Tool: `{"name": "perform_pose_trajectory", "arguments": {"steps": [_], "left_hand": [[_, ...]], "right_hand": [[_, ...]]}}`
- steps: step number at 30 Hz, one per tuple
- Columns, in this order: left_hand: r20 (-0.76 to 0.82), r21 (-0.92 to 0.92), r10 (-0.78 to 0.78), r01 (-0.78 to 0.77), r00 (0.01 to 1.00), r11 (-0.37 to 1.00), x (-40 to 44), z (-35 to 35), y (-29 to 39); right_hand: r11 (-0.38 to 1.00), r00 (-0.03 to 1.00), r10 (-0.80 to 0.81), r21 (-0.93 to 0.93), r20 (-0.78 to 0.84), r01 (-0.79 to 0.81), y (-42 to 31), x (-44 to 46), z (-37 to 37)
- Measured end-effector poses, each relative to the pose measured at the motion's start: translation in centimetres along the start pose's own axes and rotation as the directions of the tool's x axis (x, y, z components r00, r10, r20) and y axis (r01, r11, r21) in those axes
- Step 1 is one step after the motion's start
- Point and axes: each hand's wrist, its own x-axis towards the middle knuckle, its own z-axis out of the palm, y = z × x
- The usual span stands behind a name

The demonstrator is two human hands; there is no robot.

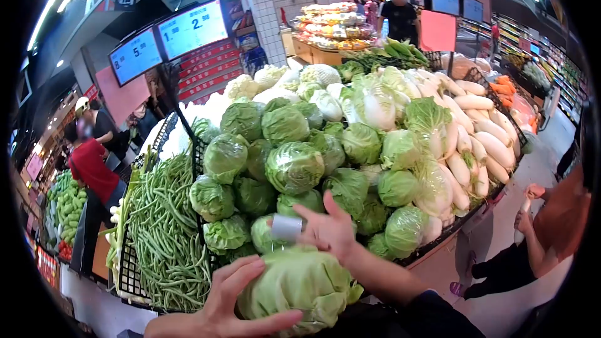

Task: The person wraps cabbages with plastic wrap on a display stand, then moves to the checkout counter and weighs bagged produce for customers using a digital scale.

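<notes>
A large pale-green cabbage [297,291] is close in front of me at the bottom of the view. My left hand [228,297] is curved around its left side, thumb along the front and fingers over the top. Above the cabbage is my right hand [328,228], thumb pointing up, with a small whitish label-like piece [287,228] at its fingertips. How the fingers grip that piece is partly hidden. Behind both hands rises a heap of film-wrapped cabbages [294,168].
Green beans [164,225] lie left of the heap, white radishes [485,131] and napa cabbages [379,109] to the right. Black mesh dividers [133,275] edge the stand. Price screens [191,28] hang above. A person [551,219] stands at right, another in red [94,163] at left.
</notes>
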Motion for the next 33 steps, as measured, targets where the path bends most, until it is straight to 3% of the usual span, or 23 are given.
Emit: {"name": "perform_pose_trajectory", "arguments": {"steps": [1, 2, 3, 4, 6, 8, 10, 11, 12, 13, 14, 16, 19, 20, 23, 25, 27, 28, 29, 30, 31, 32, 33], "left_hand": [[0.009, -0.128, -0.107, 0.107, 0.994, 0.986, 0.2, 0.6, 0.3], [0.034, -0.250, -0.215, 0.216, 0.976, 0.944, 0.2, 1.1, 0.7], [0.106, -0.335, -0.405, 0.416, 0.908, 0.845, -0.2, 2.3, 0.2], [0.188, -0.129, -0.441, 0.467, 0.878, 0.875, 0.2, 2.5, -0.5], [-0.015, -0.370, -0.558, 0.514, 0.830, 0.774, -1.4, 5.2, -3.6], [-0.058, -0.648, -0.783, 0.574, 0.619, 0.501, -3.2, 6.5, -6.4], [-0.026, -0.863, -0.922, 0.457, 0.386, 0.216, -1.0, 5.2, -5.0], [-0.025, -0.953, -0.919, 0.268, 0.394, 0.141, -1.2, 5.6, -5.0], [-0.033, -0.996, -0.914, 0.062, 0.403, 0.063, -1.7, 6.1, -4.9], [0.146, -0.982, -0.912, -0.053, 0.383, -0.179, -2.4, 6.5, -4.4], [0.137, -0.965, -0.848, -0.124, 0.512, -0.231, -2.7, 7.1, -4.0], [0.267, -0.915, -0.717, -0.064, 0.644, -0.398, -3.0, 8.3, -3.3], [0.540, -0.776, -0.444, 0.218, 0.715, -0.591, -2.9, 9.1, -2.8], [0.609, -0.719, -0.356, 0.304, 0.709, -0.624, -2.8, 9.3, -2.6], [0.706, -0.583, -0.173, 0.425, 0.687, -0.693, -1.4, 10.2, -3.1], [0.670, -0.443, 0.008, 0.410, 0.742, -0.797, 1.0, 10.8, -3.8], [0.707, -0.471, 0.039, 0.512, 0.706, -0.719, 4.5, 12.0, -4.6], [0.761, -0.538, -0.026, 0.609, 0.648, -0.582, 6.1, 12.8, -4.5], [0.795, -0.579, -0.105, 0.696, 0.598, -0.425, 7.6, 13.6, -4.5], [0.810, -0.586, -0.193, 0.775, 0.554, -0.237, 9.2, 14.0, -5.1], [0.665, -0.718, -0.308, 0.696, 0.680, -0.014, 10.0, 14.4, -6.8], [0.487, -0.782, -0.427, 0.598, 0.762, 0.176, 11.5, 14.5, -8.5], [0.275, -0.779, -0.526, 0.507, 0.805, 0.369, 14.3, 14.4, -11.2]], "right_hand": [[0.998, 0.990, 0.018, -0.057, 0.142, -0.010, -1.5, 0.1, -0.7], [0.998, 0.998, -0.018, -0.059, 0.067, 0.022, -2.9, 0.7, 2.6], [0.972, 0.979, 0.064, -0.233, 0.195, -0.017, -4.1, 0.5, 4.5], [0.954, 0.943, 0.128, -0.300, 0.309, -0.031, -4.1, -0.2, 7.1], [0.808, 0.947, 0.192, -0.589, 0.257, -0.004, -2.8, -3.1, 9.8], [0.618, 0.947, 0.310, -0.776, 0.088, -0.130, -1.1, -6.7, 12.6], [0.440, 0.904, 0.427, -0.875, 0.006, -0.202, -0.9, -8.7, 10.2], [0.297, 0.906, 0.422, -0.939, -0.034, -0.173, -0.9, -9.3, 8.5], [0.194, 0.933, 0.356, -0.981, 0.057, -0.014, -0.4, -9.6, 5.8], [0.069, 0.947, 0.285, -0.989, 0.148, 0.133, 0.0, -9.9, 3.0], [-0.009, 0.962, 0.251, -0.994, 0.107, 0.113, 0.0, -10.2, 3.3], [-0.480, 0.988, 0.137, -0.867, 0.076, 0.134, -0.5, -10.6, 3.4], [-0.920, 0.943, 0.036, -0.357, 0.331, 0.160, -1.3, -10.9, 5.5], [-0.949, 0.835, 0.110, -0.192, 0.539, 0.249, -1.6, -10.7, 5.4], [-0.959, 0.762, 0.137, -0.108, 0.632, 0.262, -2.4, -11.2, 5.9], [-0.960, 0.707, 0.135, -0.084, 0.695, 0.266, -3.5, -11.5, 5.8], [-0.906, 0.485, -0.293, -0.402, 0.824, 0.136, -6.3, -12.2, 4.8], [-0.778, 0.276, -0.565, -0.613, 0.778, 0.135, -8.3, -12.7, 5.8], [-0.573, 0.046, -0.793, -0.770, 0.607, 0.282, -10.2, -12.9, 6.9], [-0.434, -0.089, -0.894, -0.798, 0.440, 0.417, -12.2, -13.4, 7.3], [-0.466, -0.103, -0.876, -0.770, 0.472, 0.437, -13.9, -14.8, 5.9], [-0.399, -0.126, -0.914, -0.804, 0.384, 0.440, -14.8, -15.6, 4.9], [-0.320, -0.072, -0.946, -0.869, 0.318, 0.378, -15.3, -16.8, 3.3]]}}
